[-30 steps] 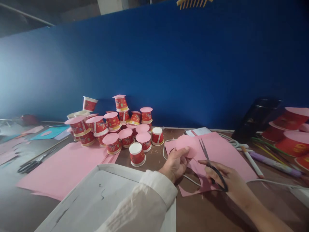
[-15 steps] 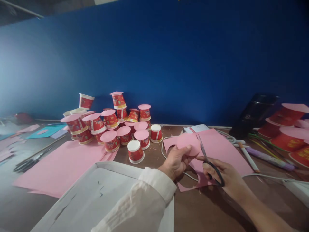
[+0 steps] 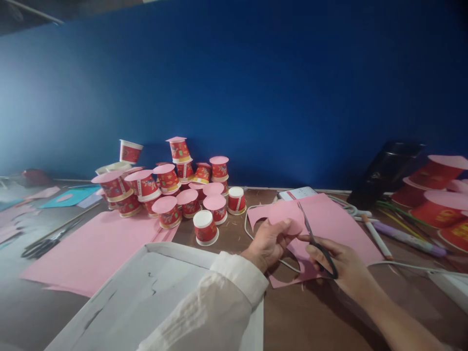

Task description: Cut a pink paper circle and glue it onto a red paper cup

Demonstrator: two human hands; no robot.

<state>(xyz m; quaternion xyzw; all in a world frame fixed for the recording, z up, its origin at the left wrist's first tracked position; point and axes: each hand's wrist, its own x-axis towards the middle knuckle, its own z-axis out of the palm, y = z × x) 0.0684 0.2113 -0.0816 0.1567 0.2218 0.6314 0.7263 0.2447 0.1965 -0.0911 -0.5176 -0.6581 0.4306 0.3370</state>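
Note:
A round pink paper disc (image 3: 285,214) is pinched between the thumb and fingers of my left hand (image 3: 270,241). My right hand (image 3: 338,263) has its fingers through the black handles of a pair of scissors (image 3: 309,226). The blades point up and away, along the right edge of the disc. Beneath both hands lies a larger pink paper sheet (image 3: 340,224) with rounded cut-outs along its left and near edges. Upside down to the left stands a red paper cup (image 3: 205,227), its base bare. Behind it, several red cups carry pink discs on top.
A white box lid (image 3: 146,292) lies in front on the left, beside a stack of pink sheets (image 3: 87,248). A phone (image 3: 296,193), a white cable (image 3: 405,265), markers (image 3: 378,238) and a dark bottle (image 3: 382,173) lie on the right. A blue partition (image 3: 234,87) rises behind.
The hands, disc and scissors stay almost in place. The fingers of my right hand and the scissor handles have shifted very slightly.

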